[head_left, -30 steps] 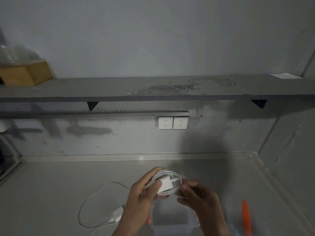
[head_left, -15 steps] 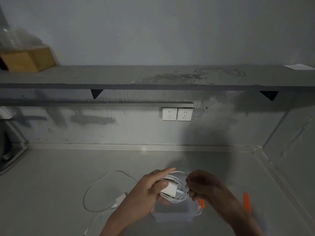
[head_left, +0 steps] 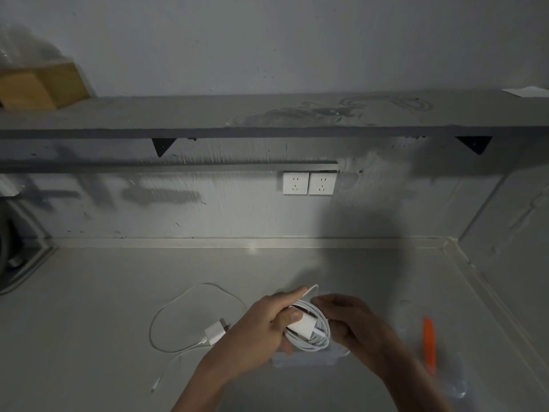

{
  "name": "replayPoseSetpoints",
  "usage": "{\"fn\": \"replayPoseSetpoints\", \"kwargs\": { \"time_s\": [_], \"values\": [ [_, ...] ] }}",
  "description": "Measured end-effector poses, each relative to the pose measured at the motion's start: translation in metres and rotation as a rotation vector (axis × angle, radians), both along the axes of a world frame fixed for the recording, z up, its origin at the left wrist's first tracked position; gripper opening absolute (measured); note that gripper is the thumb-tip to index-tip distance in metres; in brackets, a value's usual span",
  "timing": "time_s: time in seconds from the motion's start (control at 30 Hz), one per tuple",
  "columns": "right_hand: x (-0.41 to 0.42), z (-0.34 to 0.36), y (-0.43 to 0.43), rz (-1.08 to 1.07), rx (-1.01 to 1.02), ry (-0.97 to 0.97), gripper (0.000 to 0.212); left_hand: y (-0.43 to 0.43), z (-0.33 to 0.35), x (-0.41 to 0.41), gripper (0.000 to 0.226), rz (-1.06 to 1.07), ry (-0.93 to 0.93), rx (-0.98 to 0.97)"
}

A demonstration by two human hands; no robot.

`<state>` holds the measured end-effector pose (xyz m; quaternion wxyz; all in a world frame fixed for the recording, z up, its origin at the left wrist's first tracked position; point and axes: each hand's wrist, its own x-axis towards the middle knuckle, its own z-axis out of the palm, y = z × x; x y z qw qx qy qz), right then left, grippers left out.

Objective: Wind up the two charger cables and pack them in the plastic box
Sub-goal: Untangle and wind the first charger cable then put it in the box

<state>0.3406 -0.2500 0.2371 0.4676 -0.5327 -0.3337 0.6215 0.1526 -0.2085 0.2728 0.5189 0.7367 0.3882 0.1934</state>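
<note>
The left hand [head_left: 258, 328] grips the coiled charger cable [head_left: 323, 337]. The right hand [head_left: 353, 325] holds its far side, above the plastic box [head_left: 303, 360].

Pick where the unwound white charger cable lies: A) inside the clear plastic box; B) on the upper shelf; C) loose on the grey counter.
C: the unwound white charger cable loops on the grey counter, left of the coiled white charger cable.

plastic box [head_left: 303, 360] mostly hidden, its edges blurred.
</note>
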Motion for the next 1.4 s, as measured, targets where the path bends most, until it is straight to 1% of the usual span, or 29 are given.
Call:
{"fn": "replayPoseSetpoints", "kwargs": {
  "time_s": [0.07,0.13,0.17,0.27,0.37,0.47,0.53,0.6,0.67,0.83,0.97,1.07,1.17,1.23,1.3,1.4],
  "values": [
    [-0.002,-0.005,0.000,0.003,-0.028,-0.028,0.027,-0.001,0.000,0.001,0.043,-0.008,-0.007,-0.020],
    [-0.004,-0.006,-0.001,0.004,-0.040,-0.044,0.031,-0.002,-0.002,0.003,0.044,-0.015,-0.009,-0.029],
    [-0.004,-0.007,-0.001,0.000,-0.036,-0.057,0.032,-0.002,-0.002,0.003,0.044,-0.015,-0.006,-0.027],
    [-0.003,-0.013,0.000,-0.034,0.010,-0.071,0.046,-0.003,-0.004,0.004,0.044,-0.005,0.017,0.013],
    [-0.004,-0.012,0.000,-0.059,0.054,-0.083,0.048,-0.002,-0.006,0.007,0.043,0.003,0.022,0.048],
    [-0.004,-0.014,-0.001,-0.070,0.051,-0.069,0.051,-0.002,-0.011,0.012,0.044,-0.005,0.071,0.123],
    [-0.004,-0.016,-0.002,-0.064,0.034,-0.045,0.046,-0.002,-0.015,0.014,0.045,-0.019,0.089,0.138],
    [-0.001,-0.018,-0.003,-0.071,0.027,-0.029,0.031,-0.002,-0.016,0.016,0.046,-0.019,0.094,0.136],
    [0.001,-0.020,-0.005,-0.073,0.036,-0.012,0.023,-0.003,-0.017,0.018,0.046,-0.009,0.087,0.114],
    [0.011,-0.020,-0.008,-0.005,0.011,0.056,0.019,-0.007,-0.017,0.021,0.048,-0.029,0.082,0.141],
    [0.018,-0.015,-0.010,0.108,-0.031,-0.021,0.020,-0.009,-0.018,0.024,0.049,-0.019,0.078,0.119],
    [0.022,-0.011,-0.010,0.178,-0.047,0.002,0.021,-0.012,-0.018,0.022,0.049,-0.018,0.048,0.105],
    [0.028,-0.007,-0.010,0.233,-0.033,-0.057,0.020,-0.010,-0.016,0.023,0.047,0.014,0.055,0.154],
    [0.030,-0.008,-0.009,0.246,-0.013,-0.069,0.021,-0.008,-0.013,0.020,0.046,0.036,0.052,0.188],
    [0.029,-0.008,-0.009,0.231,0.002,-0.025,0.027,-0.007,-0.009,0.016,0.046,0.007,0.062,0.206],
    [0.022,-0.006,-0.010,0.180,0.054,-0.034,0.017,-0.006,-0.005,0.014,0.048,-0.001,0.100,0.246]
  ]
}}
